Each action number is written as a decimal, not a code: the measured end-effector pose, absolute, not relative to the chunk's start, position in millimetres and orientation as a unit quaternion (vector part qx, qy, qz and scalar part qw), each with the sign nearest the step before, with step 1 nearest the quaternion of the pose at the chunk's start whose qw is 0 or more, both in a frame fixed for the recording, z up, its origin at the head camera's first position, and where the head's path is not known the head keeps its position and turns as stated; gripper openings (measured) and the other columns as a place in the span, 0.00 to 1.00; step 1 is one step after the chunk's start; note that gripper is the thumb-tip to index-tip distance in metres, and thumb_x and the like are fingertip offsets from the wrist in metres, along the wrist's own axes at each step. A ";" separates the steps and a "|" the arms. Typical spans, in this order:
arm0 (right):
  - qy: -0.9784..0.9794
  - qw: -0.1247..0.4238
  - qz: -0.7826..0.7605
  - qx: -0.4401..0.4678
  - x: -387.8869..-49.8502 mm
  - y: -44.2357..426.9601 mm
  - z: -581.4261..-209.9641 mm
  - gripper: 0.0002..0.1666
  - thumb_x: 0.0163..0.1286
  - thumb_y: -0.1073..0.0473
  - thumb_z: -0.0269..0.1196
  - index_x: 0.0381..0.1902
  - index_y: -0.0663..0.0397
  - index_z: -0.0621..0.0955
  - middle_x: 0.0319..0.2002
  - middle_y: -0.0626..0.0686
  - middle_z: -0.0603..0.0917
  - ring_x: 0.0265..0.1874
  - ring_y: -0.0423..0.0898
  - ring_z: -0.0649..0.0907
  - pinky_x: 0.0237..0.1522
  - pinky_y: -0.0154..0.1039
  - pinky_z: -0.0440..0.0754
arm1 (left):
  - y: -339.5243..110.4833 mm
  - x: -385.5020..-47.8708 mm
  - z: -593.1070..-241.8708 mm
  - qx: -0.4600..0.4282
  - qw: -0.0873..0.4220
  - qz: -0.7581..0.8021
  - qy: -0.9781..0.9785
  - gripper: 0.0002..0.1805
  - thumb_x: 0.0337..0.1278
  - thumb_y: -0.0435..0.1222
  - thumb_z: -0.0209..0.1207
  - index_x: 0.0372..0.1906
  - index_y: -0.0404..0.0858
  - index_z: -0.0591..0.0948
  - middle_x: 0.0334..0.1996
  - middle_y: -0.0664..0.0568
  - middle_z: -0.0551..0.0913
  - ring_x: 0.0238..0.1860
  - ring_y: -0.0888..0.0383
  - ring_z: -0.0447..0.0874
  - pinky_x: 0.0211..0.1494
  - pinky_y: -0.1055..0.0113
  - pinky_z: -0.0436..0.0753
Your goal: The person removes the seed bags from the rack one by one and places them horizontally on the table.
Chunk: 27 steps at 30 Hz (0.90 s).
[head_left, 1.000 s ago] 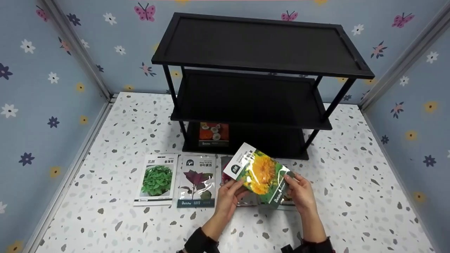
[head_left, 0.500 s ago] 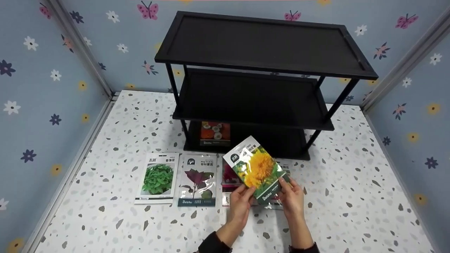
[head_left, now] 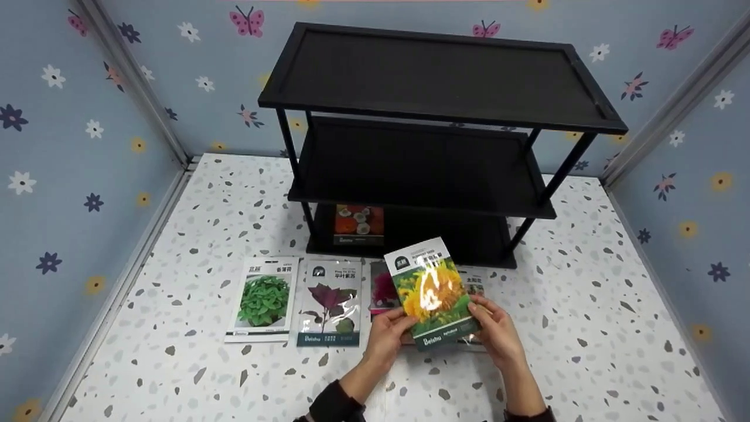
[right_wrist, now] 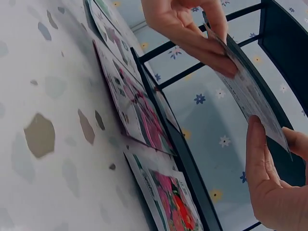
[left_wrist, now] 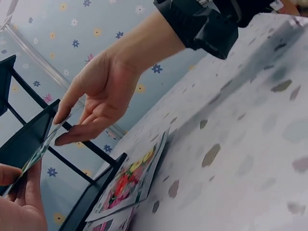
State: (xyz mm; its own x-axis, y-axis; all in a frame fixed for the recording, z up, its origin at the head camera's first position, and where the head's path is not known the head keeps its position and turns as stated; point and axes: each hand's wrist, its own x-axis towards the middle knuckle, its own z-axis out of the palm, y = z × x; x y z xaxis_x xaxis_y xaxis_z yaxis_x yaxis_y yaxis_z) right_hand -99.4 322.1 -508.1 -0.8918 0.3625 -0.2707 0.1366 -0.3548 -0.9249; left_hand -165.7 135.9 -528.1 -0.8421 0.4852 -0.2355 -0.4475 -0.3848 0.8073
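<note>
A seed packet (head_left: pixel 433 296) with a yellow flower picture is pinched at its lower part by both hands, above the tabletop. My left hand (head_left: pixel 384 337) grips its left edge, thumb on the front; my right hand (head_left: pixel 497 333) grips its right edge. In the head view, the packet's face is toward me and its top leans a little left. The left wrist view shows the held packet (left_wrist: pixel 41 150) nearly edge-on; in the right wrist view its pale back (right_wrist: pixel 250 94) is visible. Beneath it lie a magenta-flower packet (head_left: pixel 382 287) and another flower packet (head_left: pixel 473 281), both partly hidden.
A black three-tier shelf (head_left: pixel 433 76) stands behind the packets. On its bottom tier lies an orange-and-white flower packet (head_left: pixel 359 225). Left of the hands, a green-leaf packet (head_left: pixel 262 300) and a purple-leaf packet (head_left: pixel 329 303) lie side by side on the speckled tabletop (head_left: pixel 193 328).
The yellow-flower packet has turned clockwise, from a strong leftward lean to nearly upright. Over the last half second, my left hand has shifted slightly left and my right hand slightly right.
</note>
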 end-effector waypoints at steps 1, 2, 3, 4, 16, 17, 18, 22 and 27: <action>-0.568 0.070 0.789 -0.226 -99.1 323.6 -507.6 0.15 0.64 0.65 0.54 0.47 0.66 0.71 0.33 0.53 0.79 0.27 0.42 0.79 0.27 0.32 0.77 | 134.0 -166.8 -527.7 0.025 0.291 0.827 0.481 0.18 0.50 0.24 0.54 0.48 0.18 0.71 0.30 0.43 0.82 0.29 0.58 0.81 0.33 0.68 0.81; -0.569 0.070 0.786 -0.230 -99.0 325.0 -507.4 0.15 0.64 0.65 0.55 0.47 0.67 0.71 0.31 0.52 0.79 0.25 0.40 0.78 0.24 0.30 0.75 | 132.3 -167.7 -527.4 0.028 0.300 0.822 0.483 0.18 0.50 0.24 0.54 0.47 0.18 0.71 0.29 0.45 0.82 0.28 0.58 0.81 0.33 0.67 0.81; -0.568 0.071 0.786 -0.232 -99.1 326.2 -507.3 0.15 0.64 0.65 0.55 0.47 0.67 0.71 0.29 0.51 0.78 0.23 0.39 0.76 0.22 0.29 0.73 | 130.9 -168.5 -527.1 0.031 0.309 0.817 0.485 0.18 0.49 0.24 0.54 0.47 0.18 0.71 0.29 0.45 0.82 0.28 0.59 0.81 0.33 0.67 0.81; -0.568 0.072 0.786 -0.234 -99.2 327.1 -507.1 0.15 0.64 0.66 0.55 0.47 0.69 0.71 0.26 0.50 0.77 0.20 0.38 0.74 0.19 0.28 0.70 | 129.6 -169.0 -526.7 0.035 0.316 0.813 0.487 0.18 0.49 0.24 0.54 0.47 0.19 0.72 0.28 0.46 0.82 0.28 0.59 0.81 0.34 0.66 0.81; -0.600 0.092 0.746 -0.274 -96.8 326.9 -508.0 0.09 0.60 0.69 0.56 0.40 0.68 0.73 0.25 0.52 0.80 0.22 0.42 0.78 0.22 0.33 0.78 | 129.5 -165.4 -526.6 0.084 0.354 0.779 0.511 0.18 0.45 0.23 0.55 0.45 0.18 0.73 0.32 0.41 0.82 0.30 0.60 0.80 0.37 0.70 0.79; -0.603 0.095 0.741 -0.278 -96.5 326.8 -508.5 0.08 0.60 0.70 0.57 0.38 0.67 0.73 0.25 0.52 0.80 0.22 0.42 0.79 0.22 0.33 0.78 | 130.1 -164.7 -526.7 0.085 0.352 0.778 0.514 0.18 0.45 0.23 0.55 0.44 0.18 0.73 0.31 0.41 0.82 0.29 0.60 0.80 0.37 0.70 0.79; -0.607 0.099 0.737 -0.281 -96.0 326.7 -508.6 0.08 0.60 0.70 0.57 0.38 0.67 0.74 0.24 0.52 0.81 0.22 0.42 0.79 0.22 0.34 0.78 | 130.7 -164.2 -526.7 0.087 0.349 0.775 0.519 0.18 0.45 0.23 0.55 0.44 0.18 0.73 0.31 0.42 0.82 0.29 0.60 0.80 0.36 0.70 0.79; -0.625 0.108 0.722 -0.277 -93.5 329.4 -510.6 0.10 0.59 0.68 0.59 0.38 0.69 0.74 0.24 0.53 0.82 0.23 0.43 0.80 0.22 0.34 0.78 | 133.2 -163.1 -527.6 0.110 0.324 0.753 0.562 0.16 0.47 0.25 0.56 0.43 0.19 0.74 0.29 0.42 0.82 0.26 0.63 0.79 0.34 0.68 0.80; -0.636 0.126 0.732 -0.210 -88.9 346.9 -528.0 0.13 0.59 0.63 0.60 0.40 0.67 0.75 0.27 0.53 0.82 0.25 0.43 0.80 0.23 0.34 0.78 | 132.7 -165.1 -527.9 0.138 0.297 0.735 0.594 0.14 0.54 0.28 0.55 0.41 0.19 0.75 0.30 0.38 0.81 0.23 0.60 0.79 0.29 0.58 0.81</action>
